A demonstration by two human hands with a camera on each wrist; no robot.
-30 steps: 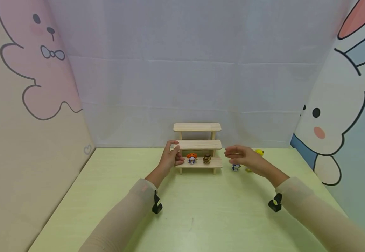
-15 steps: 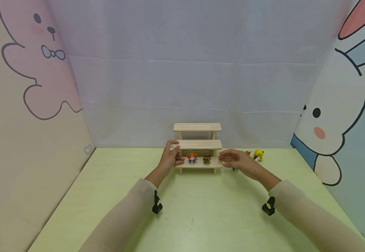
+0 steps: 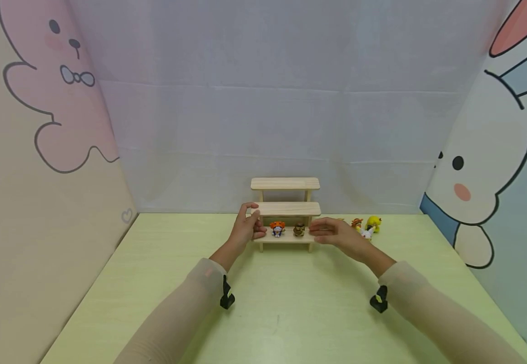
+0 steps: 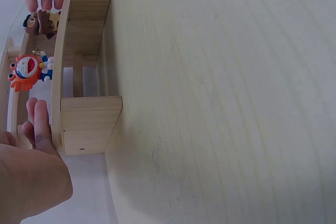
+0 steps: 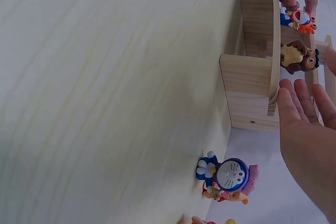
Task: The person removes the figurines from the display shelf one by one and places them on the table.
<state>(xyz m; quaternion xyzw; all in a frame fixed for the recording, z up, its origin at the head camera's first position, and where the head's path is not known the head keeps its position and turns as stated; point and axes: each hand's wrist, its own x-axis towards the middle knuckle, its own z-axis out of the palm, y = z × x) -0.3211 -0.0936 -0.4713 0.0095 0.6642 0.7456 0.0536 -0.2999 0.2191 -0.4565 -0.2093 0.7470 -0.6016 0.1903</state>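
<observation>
A three-tier wooden display stand (image 3: 287, 208) stands against the back wall. At its left end my left hand (image 3: 244, 230) pinches the middle tier between thumb and index finger, the other fingers lying by the lowest tier. A blue-and-white cat figurine in an orange crab hat (image 3: 277, 229) stands on the lowest tier, near those fingertips. To its right is a brown owl figurine (image 3: 299, 230). My right hand (image 3: 342, 238) reaches to the right end of that tier, fingers fairly straight and close beside the owl, as the right wrist view shows with the owl (image 5: 299, 57).
Right of the stand, several more figurines are grouped on the table, among them a yellow one (image 3: 374, 223) and an orange striped one (image 3: 356, 223). The right wrist view shows a blue-and-white cat figurine (image 5: 231, 175) there. A pale curtain (image 3: 268, 126) hangs behind.
My right hand has moved left from beside the stand to the right end of the lowest tier, uncovering figurines behind it. My left hand and both figurines on the tier have stayed put.
</observation>
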